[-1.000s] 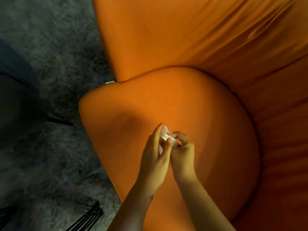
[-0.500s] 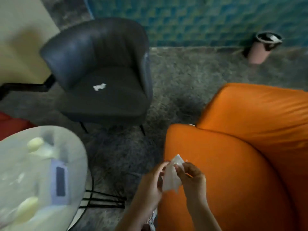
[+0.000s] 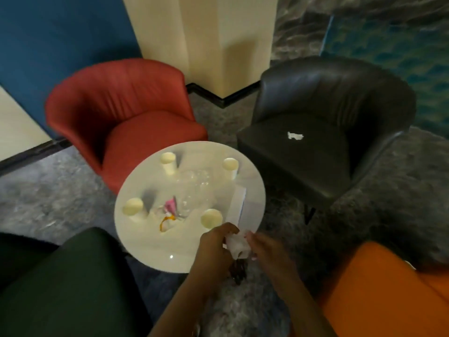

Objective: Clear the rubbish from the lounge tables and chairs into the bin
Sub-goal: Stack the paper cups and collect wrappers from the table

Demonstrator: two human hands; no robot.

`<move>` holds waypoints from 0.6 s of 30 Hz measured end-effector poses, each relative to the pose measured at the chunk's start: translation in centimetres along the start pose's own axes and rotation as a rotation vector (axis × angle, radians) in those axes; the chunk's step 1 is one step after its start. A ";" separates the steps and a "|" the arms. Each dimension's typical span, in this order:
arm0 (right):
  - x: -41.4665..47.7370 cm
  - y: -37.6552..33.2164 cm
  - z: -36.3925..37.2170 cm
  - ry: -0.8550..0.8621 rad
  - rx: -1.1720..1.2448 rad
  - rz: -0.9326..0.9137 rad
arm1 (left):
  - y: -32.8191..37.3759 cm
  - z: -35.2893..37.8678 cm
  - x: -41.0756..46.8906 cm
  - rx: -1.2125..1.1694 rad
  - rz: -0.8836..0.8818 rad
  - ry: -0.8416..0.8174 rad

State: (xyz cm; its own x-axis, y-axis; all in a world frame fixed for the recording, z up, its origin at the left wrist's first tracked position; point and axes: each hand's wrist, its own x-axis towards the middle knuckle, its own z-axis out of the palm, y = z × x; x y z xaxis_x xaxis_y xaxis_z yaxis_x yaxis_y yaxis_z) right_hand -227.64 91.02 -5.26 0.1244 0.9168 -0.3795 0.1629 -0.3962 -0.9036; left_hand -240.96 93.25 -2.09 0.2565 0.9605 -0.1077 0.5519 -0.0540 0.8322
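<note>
Left hand [image 3: 213, 249] and right hand [image 3: 267, 251] both grip a crumpled tissue [image 3: 237, 244] between them, at the near edge of the round surface [image 3: 158, 249]. Cups [image 3: 167, 158] and wrappers [image 3: 170, 210] sit there. A white scrap [image 3: 295, 136] lies on the black chair [image 3: 328, 93].

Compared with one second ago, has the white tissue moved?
Yes. The white tissue was over the orange chair; now it is left of it, by the round table.
</note>
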 end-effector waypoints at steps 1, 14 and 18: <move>0.4 -0.5 1.8 -0.018 -0.056 -0.034 | -1.2 -1.2 0.0 0.011 -0.018 0.034; 9.4 -4.0 16.0 -0.033 -0.066 0.035 | -13.1 -11.0 6.6 0.060 0.029 0.040; 11.4 -3.1 14.5 0.389 -0.492 -0.084 | -15.9 -9.5 9.0 0.071 0.007 -0.063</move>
State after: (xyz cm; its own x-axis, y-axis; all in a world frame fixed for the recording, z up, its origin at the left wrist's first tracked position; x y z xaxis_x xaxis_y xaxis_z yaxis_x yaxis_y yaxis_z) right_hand -240.89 103.40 -9.67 0.4233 0.8969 -0.1280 0.6068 -0.3855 -0.6951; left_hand -254.99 105.34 -11.13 0.3087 0.9411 -0.1381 0.6046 -0.0820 0.7923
